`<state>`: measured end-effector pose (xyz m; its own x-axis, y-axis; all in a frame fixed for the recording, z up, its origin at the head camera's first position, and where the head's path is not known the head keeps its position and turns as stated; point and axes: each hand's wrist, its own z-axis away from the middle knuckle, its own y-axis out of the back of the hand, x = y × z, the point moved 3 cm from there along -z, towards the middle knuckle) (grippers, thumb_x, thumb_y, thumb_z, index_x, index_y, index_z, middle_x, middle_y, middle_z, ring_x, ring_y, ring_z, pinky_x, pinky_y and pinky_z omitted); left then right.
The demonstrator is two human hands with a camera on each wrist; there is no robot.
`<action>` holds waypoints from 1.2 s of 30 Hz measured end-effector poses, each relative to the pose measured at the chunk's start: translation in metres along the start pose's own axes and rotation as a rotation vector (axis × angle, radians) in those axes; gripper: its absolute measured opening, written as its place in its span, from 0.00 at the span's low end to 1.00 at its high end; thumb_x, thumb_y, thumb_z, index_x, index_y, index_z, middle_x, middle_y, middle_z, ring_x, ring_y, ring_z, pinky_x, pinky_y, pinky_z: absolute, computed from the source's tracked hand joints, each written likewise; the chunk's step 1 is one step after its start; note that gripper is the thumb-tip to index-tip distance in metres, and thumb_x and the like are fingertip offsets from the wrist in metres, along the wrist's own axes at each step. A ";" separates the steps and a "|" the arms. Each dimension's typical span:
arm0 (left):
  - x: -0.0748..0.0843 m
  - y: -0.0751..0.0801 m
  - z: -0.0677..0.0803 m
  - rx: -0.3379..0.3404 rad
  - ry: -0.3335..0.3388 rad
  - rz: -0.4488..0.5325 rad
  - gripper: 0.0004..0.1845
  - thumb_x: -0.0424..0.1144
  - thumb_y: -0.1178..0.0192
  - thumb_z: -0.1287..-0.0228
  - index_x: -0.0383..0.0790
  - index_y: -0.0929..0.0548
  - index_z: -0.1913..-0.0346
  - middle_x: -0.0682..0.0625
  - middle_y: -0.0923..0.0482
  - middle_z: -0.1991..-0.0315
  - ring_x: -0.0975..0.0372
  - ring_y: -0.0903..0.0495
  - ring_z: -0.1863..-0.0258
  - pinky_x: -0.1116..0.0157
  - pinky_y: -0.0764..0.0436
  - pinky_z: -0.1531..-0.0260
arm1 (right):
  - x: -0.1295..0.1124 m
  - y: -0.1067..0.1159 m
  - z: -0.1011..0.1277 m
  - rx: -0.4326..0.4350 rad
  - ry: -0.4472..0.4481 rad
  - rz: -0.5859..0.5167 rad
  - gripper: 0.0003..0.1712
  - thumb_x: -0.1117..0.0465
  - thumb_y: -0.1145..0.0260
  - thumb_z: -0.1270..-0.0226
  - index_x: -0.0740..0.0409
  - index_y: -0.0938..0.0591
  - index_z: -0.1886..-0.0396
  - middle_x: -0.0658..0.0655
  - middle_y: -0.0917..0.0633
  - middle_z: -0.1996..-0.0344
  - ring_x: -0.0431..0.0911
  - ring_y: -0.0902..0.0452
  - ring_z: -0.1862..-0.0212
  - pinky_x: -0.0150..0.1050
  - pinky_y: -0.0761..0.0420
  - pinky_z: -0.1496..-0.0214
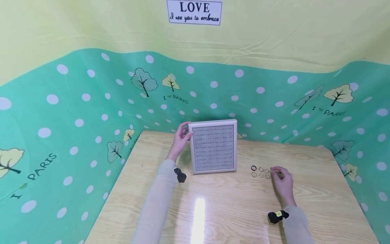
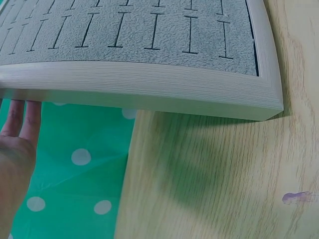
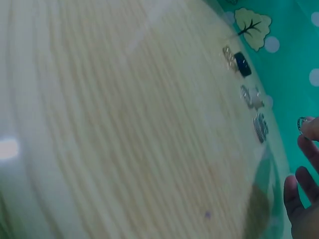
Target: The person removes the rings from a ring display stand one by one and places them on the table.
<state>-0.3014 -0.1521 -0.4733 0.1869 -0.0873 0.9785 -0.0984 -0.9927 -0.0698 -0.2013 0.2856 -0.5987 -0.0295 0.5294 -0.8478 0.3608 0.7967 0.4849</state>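
A ring display tray (image 1: 213, 147) with a pale frame and grey slotted padding stands propped up, leaning back, at the rear of the table. My left hand (image 1: 180, 139) grips it near its upper left corner, thumb towards the front. In the left wrist view, fingers (image 2: 31, 119) touch the outer side of its frame. To the right, my right hand (image 1: 283, 183) pinches a small silvery ring (image 3: 301, 124) between thumb and finger, just above the table. Beside that hand lie several rings (image 1: 261, 175), including a dark one (image 1: 254, 168).
The wooden table (image 1: 228, 206) has a bright glare streak at its front. Behind and at the sides hangs a green and yellow curtain (image 1: 213, 84) with dots and trees. A small purple mark (image 2: 297, 197) shows on the wood.
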 end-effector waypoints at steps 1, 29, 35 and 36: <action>0.000 0.000 0.000 0.001 0.001 -0.001 0.27 0.25 0.45 0.33 0.35 0.36 0.33 0.32 0.27 0.43 0.52 0.21 0.53 0.55 0.18 0.52 | 0.001 0.001 -0.001 0.012 0.028 0.006 0.07 0.72 0.38 0.34 0.68 0.18 0.58 0.65 0.19 0.55 0.46 0.26 0.57 0.23 0.28 0.58; 0.000 -0.001 0.001 0.001 -0.005 -0.007 0.27 0.25 0.45 0.33 0.34 0.37 0.32 0.33 0.26 0.43 0.50 0.22 0.51 0.55 0.19 0.51 | 0.015 0.002 -0.002 -0.068 0.054 0.089 0.06 0.75 0.37 0.38 0.73 0.18 0.62 0.71 0.24 0.55 0.63 0.33 0.46 0.57 0.35 0.43; 0.002 0.000 0.001 -0.004 -0.004 -0.011 0.27 0.25 0.46 0.32 0.32 0.38 0.32 0.31 0.28 0.42 0.51 0.22 0.51 0.55 0.19 0.51 | 0.015 0.002 -0.003 -0.084 0.027 0.100 0.07 0.74 0.37 0.37 0.73 0.19 0.60 0.70 0.25 0.54 0.59 0.32 0.48 0.50 0.32 0.46; 0.002 0.000 0.001 -0.004 -0.005 -0.013 0.27 0.25 0.46 0.32 0.33 0.38 0.32 0.31 0.28 0.42 0.51 0.22 0.51 0.55 0.19 0.51 | 0.014 0.002 -0.003 -0.086 0.016 0.101 0.08 0.74 0.38 0.37 0.72 0.19 0.59 0.69 0.25 0.54 0.57 0.32 0.50 0.47 0.31 0.48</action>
<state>-0.3001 -0.1521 -0.4712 0.1930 -0.0750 0.9783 -0.1003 -0.9934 -0.0564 -0.2035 0.2956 -0.6094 -0.0122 0.6119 -0.7908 0.2811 0.7611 0.5846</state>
